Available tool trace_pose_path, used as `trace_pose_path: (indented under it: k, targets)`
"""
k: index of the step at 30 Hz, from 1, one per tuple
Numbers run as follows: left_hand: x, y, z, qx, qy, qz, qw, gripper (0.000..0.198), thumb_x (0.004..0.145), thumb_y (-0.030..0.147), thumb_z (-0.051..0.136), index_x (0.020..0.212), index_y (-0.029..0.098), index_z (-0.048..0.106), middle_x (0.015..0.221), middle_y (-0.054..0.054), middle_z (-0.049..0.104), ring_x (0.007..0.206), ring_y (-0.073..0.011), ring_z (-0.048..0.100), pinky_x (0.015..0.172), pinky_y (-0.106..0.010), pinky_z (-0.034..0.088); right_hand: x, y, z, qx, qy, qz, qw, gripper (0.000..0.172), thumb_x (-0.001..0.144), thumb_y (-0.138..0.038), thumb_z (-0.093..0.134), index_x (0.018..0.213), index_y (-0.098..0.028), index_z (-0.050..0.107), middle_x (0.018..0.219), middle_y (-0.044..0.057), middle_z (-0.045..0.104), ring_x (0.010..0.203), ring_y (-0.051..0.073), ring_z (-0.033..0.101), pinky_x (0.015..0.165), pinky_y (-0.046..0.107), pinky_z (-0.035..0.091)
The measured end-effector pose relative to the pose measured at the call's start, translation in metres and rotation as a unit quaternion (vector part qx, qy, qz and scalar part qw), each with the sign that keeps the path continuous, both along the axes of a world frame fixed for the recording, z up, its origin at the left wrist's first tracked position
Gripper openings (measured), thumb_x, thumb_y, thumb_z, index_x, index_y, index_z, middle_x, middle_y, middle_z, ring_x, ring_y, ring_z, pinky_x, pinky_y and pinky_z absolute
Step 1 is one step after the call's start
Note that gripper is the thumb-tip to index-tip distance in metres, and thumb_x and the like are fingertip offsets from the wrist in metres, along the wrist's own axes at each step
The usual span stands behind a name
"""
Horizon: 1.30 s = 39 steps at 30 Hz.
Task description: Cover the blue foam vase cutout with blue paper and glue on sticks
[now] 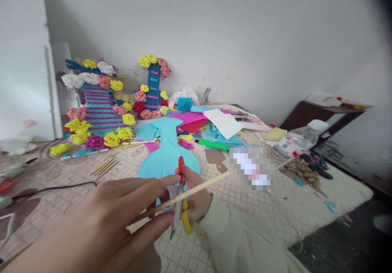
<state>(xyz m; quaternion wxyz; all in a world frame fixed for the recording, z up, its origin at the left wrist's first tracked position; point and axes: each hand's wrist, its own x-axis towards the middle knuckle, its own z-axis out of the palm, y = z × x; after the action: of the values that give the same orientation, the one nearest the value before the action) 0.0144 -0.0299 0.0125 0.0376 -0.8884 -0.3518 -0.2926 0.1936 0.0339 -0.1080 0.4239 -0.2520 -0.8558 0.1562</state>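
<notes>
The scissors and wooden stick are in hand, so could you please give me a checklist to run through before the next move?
1. Wooden stick held: ok, between the fingers of the left hand.
2. Scissors held: ok, in the right hand.
3. Stick between the blades: cannot tell; they overlap in view.
4. Fingers well away from the blades: not ok, I judge; left-hand fingertips look very near.
5. Spare sticks on the table: ok, bunched at the left.
6. Bottle capped: ok, white cap on.
</notes>
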Motion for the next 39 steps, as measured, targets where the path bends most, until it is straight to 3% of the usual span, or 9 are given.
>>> trace_pose_path:
  k: [5,8,13,18,23,27,32,36,39]
  targets:
    - [-0.001,0.004,-0.001,-0.011,0.018,-0.007,1.0,0.022,0.096,0.04,0.037,0.11,0.031,0.051,0.077,0.007,0.071,0.059,-0.0098,0.066,0.051,-0.017,0.05,0.0,-0.004,-0.001,-0.026,0.059,0.006,0.998,0.061,0.073,-0.043,0.06,0.125,-0.019,0.037,0.115,0.013,0.051,0.103,0.028,0.056,0.085,0.043,0.05]
    - [-0.001,0.004,-0.003,0.006,0.015,0.001,1.0,0.022,0.096,0.042,0.037,0.108,0.031,0.051,0.084,0.006,0.072,0.063,-0.0105,0.067,0.056,-0.017,0.051,-0.001,-0.007,-0.001,-0.025,0.077,-0.002,0.997,0.07,0.074,-0.042,0.062,0.133,-0.023,0.028,0.123,0.014,0.048,0.115,0.031,0.051,0.092,0.048,0.046]
    - [0.003,0.005,-0.005,0.013,0.009,-0.007,1.0,0.023,0.096,0.041,0.035,0.108,0.03,0.051,0.094,0.005,0.073,0.072,-0.0119,0.069,0.062,-0.018,0.051,-0.007,-0.009,-0.005,-0.057,0.11,-0.024,0.992,0.074,0.072,-0.045,0.061,0.132,-0.025,0.022,0.121,0.013,0.046,0.105,0.027,0.057,0.083,0.041,0.053]
    - [0.004,0.008,-0.001,0.03,0.0,-0.011,0.999,0.017,0.095,0.037,0.04,0.097,0.026,0.052,0.072,0.006,0.069,0.055,-0.0106,0.064,0.05,-0.02,0.045,-0.008,-0.009,-0.003,-0.046,0.101,-0.092,0.99,0.044,0.077,-0.024,0.048,0.119,-0.021,0.036,0.094,0.008,0.055,0.081,0.022,0.06,0.069,0.036,0.054]
    - [0.0,0.01,-0.002,0.025,0.024,0.021,0.999,0.022,0.096,0.044,0.036,0.104,0.028,0.049,0.076,0.006,0.07,0.057,-0.0112,0.064,0.05,-0.02,0.045,-0.007,-0.015,0.001,-0.034,0.076,-0.085,0.993,0.04,0.068,-0.016,0.046,0.107,-0.021,0.041,0.079,0.003,0.056,0.064,0.018,0.056,0.057,0.03,0.05]
    - [-0.002,0.008,-0.003,0.02,0.027,0.033,0.999,0.025,0.097,0.044,0.031,0.105,0.029,0.049,0.075,0.006,0.07,0.059,-0.0111,0.065,0.051,-0.019,0.044,-0.006,-0.015,-0.001,-0.026,0.076,-0.105,0.991,0.045,0.068,-0.013,0.044,0.112,-0.02,0.04,0.083,0.004,0.058,0.067,0.018,0.058,0.061,0.03,0.051]
    - [-0.003,0.011,-0.006,0.013,0.014,0.061,0.998,0.033,0.098,0.04,0.028,0.09,0.026,0.057,0.055,0.008,0.062,0.042,-0.0094,0.056,0.043,-0.02,0.039,-0.002,-0.006,0.004,-0.062,0.077,-0.071,0.993,0.042,0.073,-0.028,0.054,0.112,-0.019,0.043,0.092,0.006,0.057,0.077,0.02,0.058,0.07,0.033,0.051]
    - [-0.003,0.019,-0.005,0.047,0.009,0.109,0.993,0.035,0.097,0.039,0.028,0.094,0.022,0.059,0.072,0.002,0.071,0.052,-0.0119,0.062,0.048,-0.022,0.043,0.003,-0.001,0.015,-0.107,0.067,-0.016,0.992,0.065,0.071,-0.05,0.066,0.121,-0.018,0.039,0.119,0.013,0.046,0.11,0.026,0.05,0.094,0.041,0.044]
    - [-0.005,0.023,-0.001,0.029,-0.043,0.165,0.985,0.033,0.097,0.039,0.031,0.095,0.02,0.059,0.074,0.001,0.068,0.058,-0.0113,0.062,0.052,-0.02,0.044,0.013,0.005,0.021,-0.108,0.039,-0.012,0.993,0.07,0.069,-0.055,0.068,0.121,-0.017,0.04,0.123,0.015,0.044,0.115,0.028,0.047,0.097,0.043,0.041]
